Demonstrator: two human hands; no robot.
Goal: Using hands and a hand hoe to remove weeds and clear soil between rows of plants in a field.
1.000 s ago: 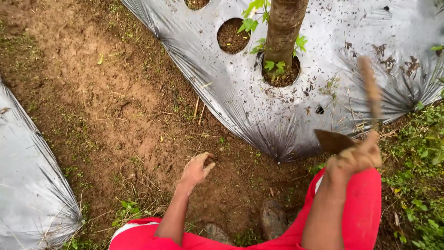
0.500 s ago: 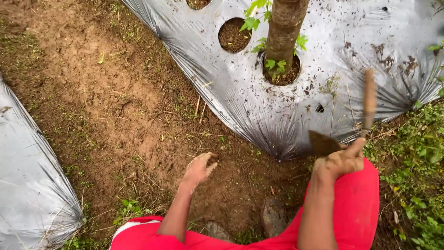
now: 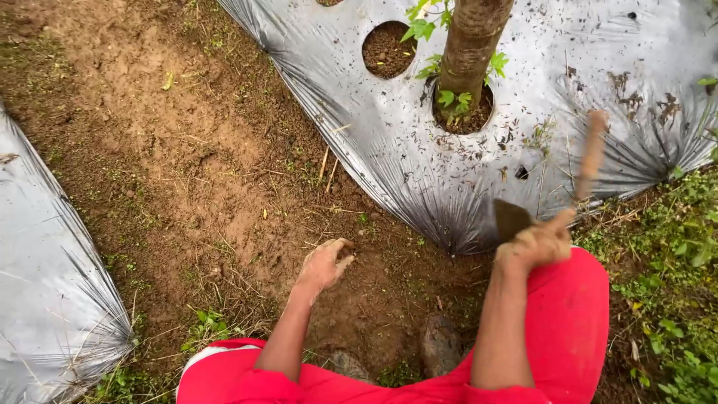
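In the lower middle of the frame, the left hand (image 3: 323, 263) is pressed down onto the bare brown soil (image 3: 187, 150), its fingers curled together with the tips in the dirt; whether anything is pinched between them cannot be told. At the lower right, the right hand (image 3: 532, 244) is closed around a small hand hoe (image 3: 553, 196), the fingers clamped on the wooden handle, which is blurred and points up toward the upper right. The dark metal blade is seen just left of that hand, above the edge of the silver plastic mulch sheet (image 3: 419, 157). The sheet fills the upper right of the frame and is punched with round holes; a tree trunk (image 3: 470, 45) with small green leaves at its base rises out of one of them. A second strip of sheet (image 3: 45, 284) is seen at the left edge. Red trousers (image 3: 568, 322) cover the knees along the bottom, and green weeds (image 3: 673, 247) are spread at the right edge.
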